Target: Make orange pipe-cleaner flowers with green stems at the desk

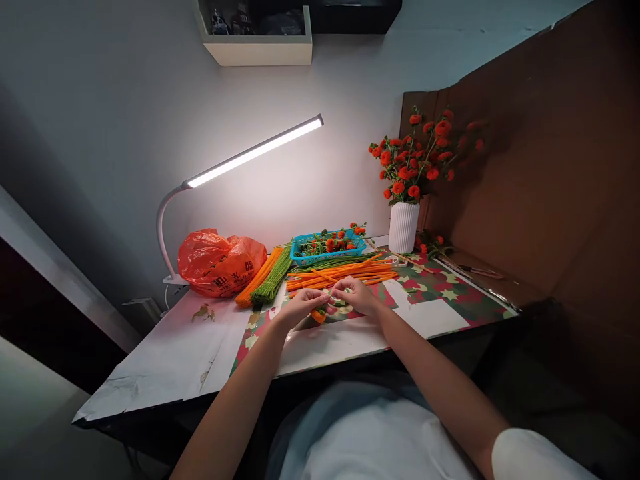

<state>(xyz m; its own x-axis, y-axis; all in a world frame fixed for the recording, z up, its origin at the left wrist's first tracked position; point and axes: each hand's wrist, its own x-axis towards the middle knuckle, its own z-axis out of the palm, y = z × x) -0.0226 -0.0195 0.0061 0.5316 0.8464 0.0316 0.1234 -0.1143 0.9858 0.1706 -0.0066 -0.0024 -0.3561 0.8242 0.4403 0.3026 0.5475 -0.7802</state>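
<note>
Close together over the near middle of the table, my left hand [305, 305] and my right hand [356, 295] both have their fingers pinched. Between and just below them hangs a small orange flower [319, 316] with a bit of green at its top, looking like fuzzy pipe cleaner. My left fingertips grip its green part. The right fingertips meet the left ones at a thin, pale green strand, too small to make out well. Just beyond the hands lie loose orange pipe cleaners [350, 272].
A blue basket [327, 257] of orange flowers stands behind. To its left are a green stem bundle [273, 277], an orange bundle [257, 280] and a red plastic bag [220, 263]. A white vase [404, 227] with flowers stands back right. A lit lamp [255, 152] reaches overhead.
</note>
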